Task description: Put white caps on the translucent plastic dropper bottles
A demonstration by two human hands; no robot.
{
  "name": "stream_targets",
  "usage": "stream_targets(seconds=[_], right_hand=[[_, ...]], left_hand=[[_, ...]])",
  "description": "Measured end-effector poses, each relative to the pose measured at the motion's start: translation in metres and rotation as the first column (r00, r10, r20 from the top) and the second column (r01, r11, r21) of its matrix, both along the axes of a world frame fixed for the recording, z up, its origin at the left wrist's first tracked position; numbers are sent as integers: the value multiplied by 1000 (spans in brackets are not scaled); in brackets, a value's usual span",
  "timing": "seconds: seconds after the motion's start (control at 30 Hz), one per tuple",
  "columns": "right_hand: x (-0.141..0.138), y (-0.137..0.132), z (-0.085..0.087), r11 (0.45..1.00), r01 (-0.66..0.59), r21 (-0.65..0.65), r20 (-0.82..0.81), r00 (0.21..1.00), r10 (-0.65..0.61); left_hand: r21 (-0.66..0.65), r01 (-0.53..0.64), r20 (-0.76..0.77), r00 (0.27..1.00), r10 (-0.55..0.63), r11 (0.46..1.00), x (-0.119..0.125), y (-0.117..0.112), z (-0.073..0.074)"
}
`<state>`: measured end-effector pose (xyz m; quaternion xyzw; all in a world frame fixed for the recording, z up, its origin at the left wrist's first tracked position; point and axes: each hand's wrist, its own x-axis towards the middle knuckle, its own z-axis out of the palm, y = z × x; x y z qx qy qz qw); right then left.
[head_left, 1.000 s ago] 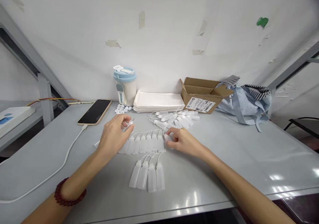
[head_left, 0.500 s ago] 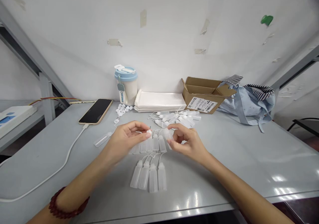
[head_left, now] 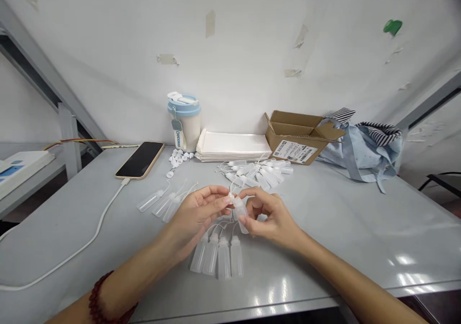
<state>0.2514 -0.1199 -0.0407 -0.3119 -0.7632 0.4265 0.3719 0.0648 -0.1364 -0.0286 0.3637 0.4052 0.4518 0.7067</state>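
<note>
My left hand [head_left: 201,211] pinches a small white cap [head_left: 231,198] with a thin dark needle pointing up. My right hand [head_left: 272,214] holds a small translucent plastic bottle [head_left: 240,212] between thumb and fingers, tilted slightly. The cap is right beside the bottle's top; whether they touch I cannot tell. Below my hands lies a row of similar bottles [head_left: 223,259] with thin white straps at their necks. More bottles [head_left: 153,200] lie left of my left hand, partly covered by it. Others lie in a pile [head_left: 264,174] behind my right hand.
Loose white caps [head_left: 178,157] lie by a cup with a blue lid [head_left: 189,122]. A phone [head_left: 140,160] with a white charging cable [head_left: 97,225] is at left. White envelopes [head_left: 234,146], an open cardboard box [head_left: 298,139] and a blue cloth bag [head_left: 363,146] line the wall.
My left hand has moved right with the cap, up to the bottle. My right hand and its bottle have shifted slightly down. The bottles left of my left hand show more now.
</note>
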Motion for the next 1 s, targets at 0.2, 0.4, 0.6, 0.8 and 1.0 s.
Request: stream_targets(seconds=[0.2,0.4,0.6,0.8,1.0], right_hand=[[-4,0,0,996,71,-61,-33,997,-73],[-5,1,-2,994,71,-78,-32,997,-74],[-4,-5,4,993,91,-77,-140,985,-101],[-2,-3,4,988,153,-7,-186,971,-152],[-1,0,6,978,193,77,-119,976,-184]], left_hand=[[4,-15,15,1000,15,1000,4,-3,2],[-15,-20,93,995,21,1000,7,-4,1],[-15,-62,106,992,64,998,6,-4,4],[-53,-71,148,986,78,996,4,-3,7],[-59,-68,173,982,78,996,5,-3,4]])
